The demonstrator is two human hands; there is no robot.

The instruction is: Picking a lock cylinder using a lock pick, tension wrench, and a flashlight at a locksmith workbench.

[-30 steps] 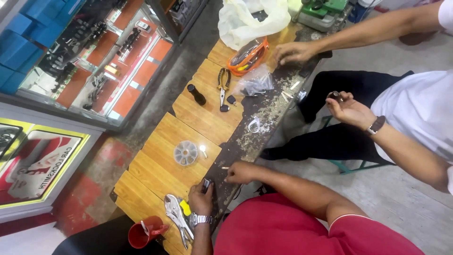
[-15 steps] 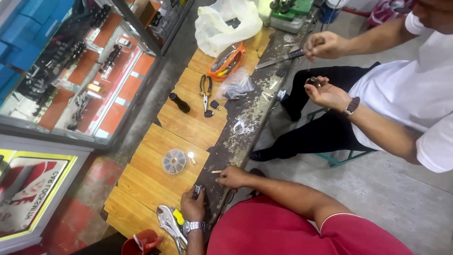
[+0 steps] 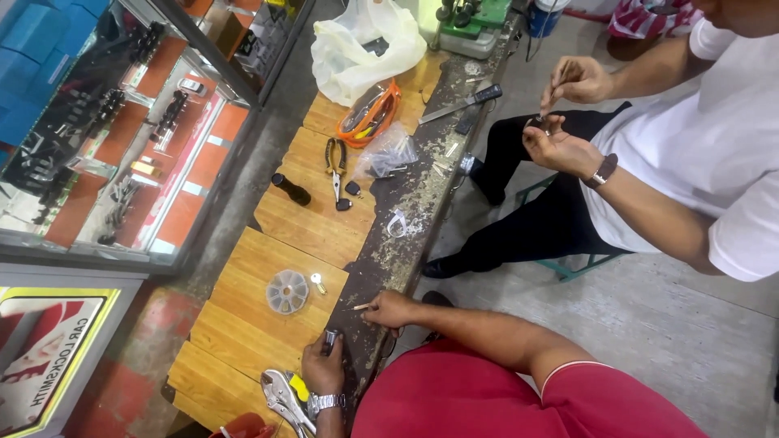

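— At the bench edge: what's different from a moment back?

— Little with the wearer. Left hand [image 3: 323,362] stays closed around a small metal piece [image 3: 330,337], pressed to the worn strip of the bench [image 3: 243,324]. Right hand [image 3: 391,308] still pinches a thin pin-like tool [image 3: 359,307], tip on the bench. The co-worker's hand [image 3: 578,79] has lifted off the bench; both of theirs now work something tiny.

— So?

— Work reads as still in hand, no step finished.

— Unclear?

— The metal piece is mostly covered by fingers; can't tell its kind. Locking pliers [image 3: 284,400] are cut off at the frame's bottom.
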